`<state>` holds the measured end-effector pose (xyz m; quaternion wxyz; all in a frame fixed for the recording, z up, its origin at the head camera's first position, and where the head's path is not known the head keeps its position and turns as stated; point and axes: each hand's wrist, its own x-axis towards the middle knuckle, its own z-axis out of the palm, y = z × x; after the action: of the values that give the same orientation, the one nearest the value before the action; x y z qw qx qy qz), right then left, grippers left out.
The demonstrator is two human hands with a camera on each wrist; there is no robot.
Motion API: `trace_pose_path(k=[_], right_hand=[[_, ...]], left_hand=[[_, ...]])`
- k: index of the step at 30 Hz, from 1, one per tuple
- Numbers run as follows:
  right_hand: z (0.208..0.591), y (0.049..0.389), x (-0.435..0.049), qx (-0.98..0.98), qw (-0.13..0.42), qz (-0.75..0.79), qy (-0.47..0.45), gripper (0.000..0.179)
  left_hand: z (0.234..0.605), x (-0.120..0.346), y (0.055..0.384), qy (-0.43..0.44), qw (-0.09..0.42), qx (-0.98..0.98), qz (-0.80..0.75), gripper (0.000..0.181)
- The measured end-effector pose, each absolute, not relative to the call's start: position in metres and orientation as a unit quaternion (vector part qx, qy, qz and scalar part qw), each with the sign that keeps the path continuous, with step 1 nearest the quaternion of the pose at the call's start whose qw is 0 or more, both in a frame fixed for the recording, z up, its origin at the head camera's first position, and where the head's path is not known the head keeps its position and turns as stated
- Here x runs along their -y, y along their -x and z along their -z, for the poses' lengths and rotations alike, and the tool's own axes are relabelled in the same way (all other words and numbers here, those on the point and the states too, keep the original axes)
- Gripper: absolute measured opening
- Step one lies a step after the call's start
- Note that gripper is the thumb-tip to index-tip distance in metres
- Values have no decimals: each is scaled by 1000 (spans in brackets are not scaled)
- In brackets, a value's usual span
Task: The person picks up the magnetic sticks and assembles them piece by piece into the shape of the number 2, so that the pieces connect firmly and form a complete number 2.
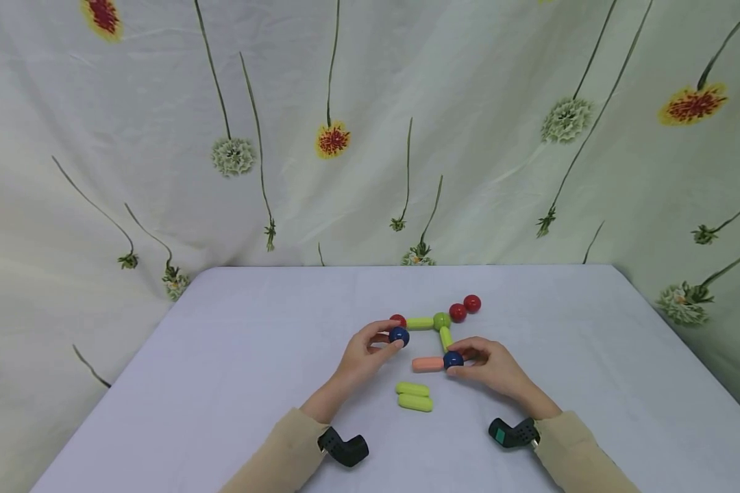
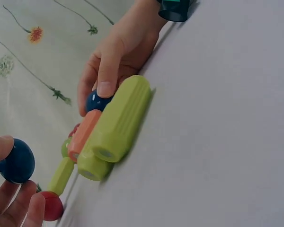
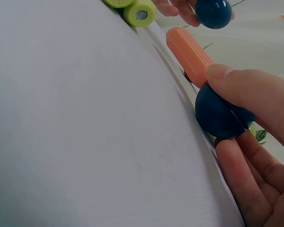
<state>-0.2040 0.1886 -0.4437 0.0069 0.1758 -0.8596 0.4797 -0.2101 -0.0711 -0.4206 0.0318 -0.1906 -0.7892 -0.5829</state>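
Observation:
My left hand (image 1: 370, 344) pinches a dark blue ball (image 1: 399, 335) between thumb and fingers, close in front of a red ball (image 1: 397, 319). A second blue ball (image 1: 453, 360) is gripped by my right hand (image 1: 484, 363), its thumb on top in the right wrist view. An orange rod (image 3: 189, 54) joins that ball and points left. From the red ball a lime rod (image 1: 420, 323) runs to a green ball (image 1: 442, 321), and another lime rod (image 1: 446, 338) leads from there down to the right-hand blue ball.
Two loose lime rods (image 1: 415, 402) lie side by side nearer the front. Behind the green ball sit two red balls (image 1: 472, 303). The white-covered table (image 1: 253, 342) ends at a flowered cloth backdrop (image 1: 481, 137). Each wrist wears a black camera (image 1: 345, 448).

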Motion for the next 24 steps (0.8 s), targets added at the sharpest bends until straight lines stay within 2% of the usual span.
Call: trace_pose_path(k=[6,14,24], right_hand=[[447,206,-190,855,7,-487,-177,36],[423,190,-181,860,12,-479,-175,33],[446,205,-190,855,4,-490,-171,37]], left_hand=[[426,73,202,169,18,799,577,38],[443,78,209,152,1,790,594,37],[448,81,210,166,-5,782,601,34]])
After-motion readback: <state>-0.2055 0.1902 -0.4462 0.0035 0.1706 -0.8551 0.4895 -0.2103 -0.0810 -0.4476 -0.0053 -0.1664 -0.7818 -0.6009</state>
